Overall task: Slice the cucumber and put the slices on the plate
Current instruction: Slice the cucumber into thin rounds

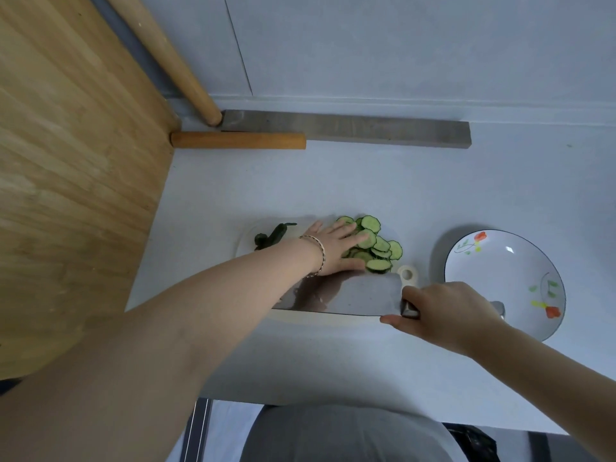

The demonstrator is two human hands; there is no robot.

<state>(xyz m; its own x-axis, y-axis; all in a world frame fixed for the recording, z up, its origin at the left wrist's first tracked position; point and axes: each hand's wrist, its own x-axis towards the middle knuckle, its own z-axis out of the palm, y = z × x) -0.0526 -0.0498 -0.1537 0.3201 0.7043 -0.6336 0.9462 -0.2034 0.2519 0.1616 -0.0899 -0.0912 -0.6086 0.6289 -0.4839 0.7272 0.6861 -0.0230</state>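
Several green cucumber slices (378, 248) lie in a heap on a white cutting board (248, 236). My left hand (336, 250) lies flat with straight fingers on the left side of the heap. My right hand (446, 310) grips the handle of a broad cleaver (346, 295), whose flat blade lies on the board's near edge, just in front of the slices. Dark green cucumber end pieces (273, 235) sit at the board's left end. A white plate (506, 281) with a flower pattern stands to the right of the board, nothing on it.
A grey bar (366, 128) and a short wooden rolling pin (238, 140) lie at the back of the white counter (333, 185). A long wooden pole (173, 58) leans there. A large wooden board (73, 161) stands at the left.
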